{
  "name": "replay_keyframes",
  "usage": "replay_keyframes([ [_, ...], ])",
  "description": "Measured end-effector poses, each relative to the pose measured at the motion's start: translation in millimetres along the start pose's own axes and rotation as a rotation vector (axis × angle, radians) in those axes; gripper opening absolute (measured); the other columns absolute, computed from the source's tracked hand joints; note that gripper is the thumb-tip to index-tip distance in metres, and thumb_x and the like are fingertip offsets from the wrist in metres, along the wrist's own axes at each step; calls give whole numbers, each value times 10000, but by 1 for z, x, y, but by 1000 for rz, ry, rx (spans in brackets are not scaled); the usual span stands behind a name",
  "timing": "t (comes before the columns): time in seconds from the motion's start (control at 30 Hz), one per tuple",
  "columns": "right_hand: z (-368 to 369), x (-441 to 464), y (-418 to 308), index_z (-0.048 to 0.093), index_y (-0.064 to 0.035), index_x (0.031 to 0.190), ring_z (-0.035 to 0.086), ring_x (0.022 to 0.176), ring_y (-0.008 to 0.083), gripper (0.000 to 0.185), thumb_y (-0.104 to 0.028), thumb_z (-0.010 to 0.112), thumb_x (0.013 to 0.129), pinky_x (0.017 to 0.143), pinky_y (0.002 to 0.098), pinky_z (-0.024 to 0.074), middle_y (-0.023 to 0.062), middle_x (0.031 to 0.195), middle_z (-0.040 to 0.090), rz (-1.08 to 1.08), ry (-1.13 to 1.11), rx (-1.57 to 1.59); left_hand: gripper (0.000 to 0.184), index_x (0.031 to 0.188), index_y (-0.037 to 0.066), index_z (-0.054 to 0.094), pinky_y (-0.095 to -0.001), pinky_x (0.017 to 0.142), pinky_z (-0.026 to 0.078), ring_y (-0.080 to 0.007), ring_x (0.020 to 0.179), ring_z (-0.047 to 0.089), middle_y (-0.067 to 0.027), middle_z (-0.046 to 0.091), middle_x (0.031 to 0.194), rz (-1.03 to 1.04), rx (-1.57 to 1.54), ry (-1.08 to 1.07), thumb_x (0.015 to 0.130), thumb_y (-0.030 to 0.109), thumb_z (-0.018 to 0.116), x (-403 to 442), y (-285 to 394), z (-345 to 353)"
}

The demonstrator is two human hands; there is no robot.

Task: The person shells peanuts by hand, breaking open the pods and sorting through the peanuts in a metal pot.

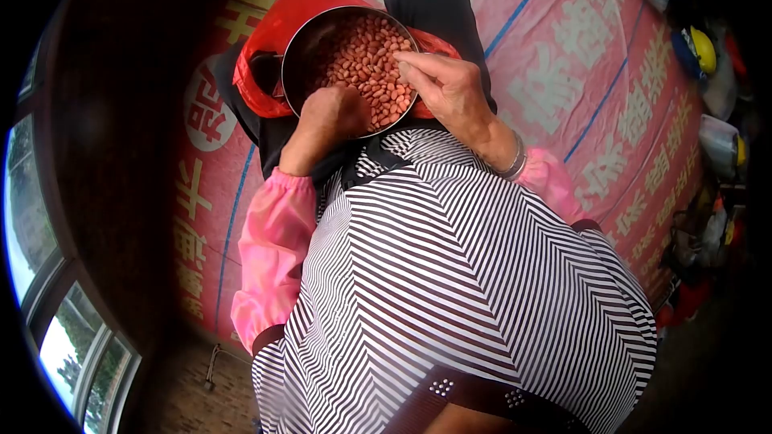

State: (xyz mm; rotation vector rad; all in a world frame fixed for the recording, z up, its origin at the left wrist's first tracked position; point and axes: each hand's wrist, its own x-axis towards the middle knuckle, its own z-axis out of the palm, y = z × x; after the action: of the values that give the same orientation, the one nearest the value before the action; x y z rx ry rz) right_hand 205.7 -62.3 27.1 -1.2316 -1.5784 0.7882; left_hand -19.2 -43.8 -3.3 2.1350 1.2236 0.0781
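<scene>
A round metal pan (290,80) rests on my lap, with many reddish-brown peanuts (366,52) in it. Under and around the pan lies a red plastic bag (310,0). My left hand (331,116) is at the pan's near left side, its fingers curled down among the peanuts; what they hold, if anything, is hidden. Over the right rim is my right hand (442,84), thumb and fingertips pinched together above the peanuts. Anything between those fingertips is too small to make out.
Beneath my legs spreads a red printed sheet (547,56) with blue lines. Bags and a yellow item (702,50) lie along the right edge. Windows (80,337) are at the far left. A striped garment (434,257) covers my body.
</scene>
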Motion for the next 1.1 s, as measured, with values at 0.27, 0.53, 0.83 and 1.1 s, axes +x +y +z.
replay_keyframes([
  [0.27,0,-5,10,694,-3,1010,683,679,264,181,-54,697,836,592,331,522,171,806,690,20,-22,-31,160,748,41,661,-482,634,494,-387,723,642,-199,644,737,-134,85,5,720,199,675,0,5,22],
  [0.53,-1,-8,16,688,5,1017,694,708,270,187,-66,696,844,610,329,533,177,819,692,28,-9,-14,199,780,55,690,-471,640,500,-368,742,653,-186,662,760,-163,123,-135,686,230,708,5,-1,17],
  [0.83,-5,-10,13,684,18,1016,708,732,249,175,-71,683,864,609,300,533,178,824,693,112,-37,-20,149,790,89,708,-474,659,528,-353,767,673,-164,677,768,-99,152,-170,752,222,652,1,-10,18],
  [1.1,-31,3,29,693,17,1045,720,742,186,185,-80,664,891,628,270,537,178,879,720,181,128,-36,154,783,116,727,-472,649,506,-359,737,655,-159,666,747,-29,130,-263,750,260,682,6,-11,10],
])
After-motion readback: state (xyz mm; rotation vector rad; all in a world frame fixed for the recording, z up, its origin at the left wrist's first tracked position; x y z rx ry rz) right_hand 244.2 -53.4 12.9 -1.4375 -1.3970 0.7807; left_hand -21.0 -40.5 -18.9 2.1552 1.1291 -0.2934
